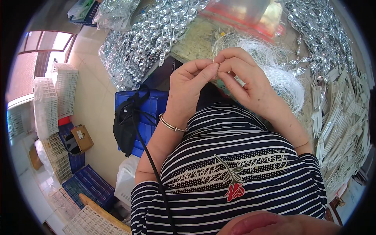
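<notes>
My left hand point(188, 82) and my right hand point(246, 78) meet in front of my chest, above the table's near edge. Thumb and forefinger of each are pinched together, the tips almost touching. A fine white string point(213, 56) shows faintly at the fingertips; the rest of it is hidden by the fingers. Just behind and right of my right hand lies a loose bundle of white strings point(284, 76), spilling toward the table's near edge. A worn, yellowish patch of tabletop point(197, 41) shows beyond my left hand.
Shiny silver strips with round pieces point(150, 35) heap at far left, more point(319, 27) at far right. Pale flat strips point(338, 125) pile on the right. Clear red-edged plastic bags point(250, 15) lie at the back. A blue box point(123, 102) with a black bag stands left; crates point(88, 186) line the floor.
</notes>
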Demonstrator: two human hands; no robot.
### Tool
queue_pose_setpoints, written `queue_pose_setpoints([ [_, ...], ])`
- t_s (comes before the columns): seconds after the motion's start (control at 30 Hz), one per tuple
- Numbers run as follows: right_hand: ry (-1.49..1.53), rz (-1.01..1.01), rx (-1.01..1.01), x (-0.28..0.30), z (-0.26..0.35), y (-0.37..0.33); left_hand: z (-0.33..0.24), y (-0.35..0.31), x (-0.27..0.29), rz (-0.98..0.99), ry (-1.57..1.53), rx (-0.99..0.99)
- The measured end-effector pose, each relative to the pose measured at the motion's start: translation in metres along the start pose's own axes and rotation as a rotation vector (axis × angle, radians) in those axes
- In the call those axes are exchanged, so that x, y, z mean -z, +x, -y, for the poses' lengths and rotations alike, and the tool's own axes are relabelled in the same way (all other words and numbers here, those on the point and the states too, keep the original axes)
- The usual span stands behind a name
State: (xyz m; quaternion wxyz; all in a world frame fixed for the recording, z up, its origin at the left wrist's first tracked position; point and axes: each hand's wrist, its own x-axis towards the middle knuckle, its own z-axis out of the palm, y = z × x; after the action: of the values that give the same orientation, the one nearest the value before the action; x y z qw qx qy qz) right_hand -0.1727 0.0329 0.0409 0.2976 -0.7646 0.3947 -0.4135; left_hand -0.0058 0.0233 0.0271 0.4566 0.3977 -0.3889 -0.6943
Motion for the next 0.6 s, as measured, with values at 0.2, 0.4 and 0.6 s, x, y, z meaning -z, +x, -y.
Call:
queue_pose_setpoints([
  [0.2,0.129,-0.034,-0.178,0.008,-0.002,-0.001,-0.005,-0.004,-0.004,-0.018,0.111,-0.109],
  [0.4,0.487,0.042,-0.403,0.009,-0.006,0.001,0.001,-0.002,0.0,0.024,0.361,-0.223],
  [0.6,0.228,-0.067,-0.201,0.006,-0.011,0.0,-0.002,-0.002,-0.003,0.048,0.283,-0.064],
])
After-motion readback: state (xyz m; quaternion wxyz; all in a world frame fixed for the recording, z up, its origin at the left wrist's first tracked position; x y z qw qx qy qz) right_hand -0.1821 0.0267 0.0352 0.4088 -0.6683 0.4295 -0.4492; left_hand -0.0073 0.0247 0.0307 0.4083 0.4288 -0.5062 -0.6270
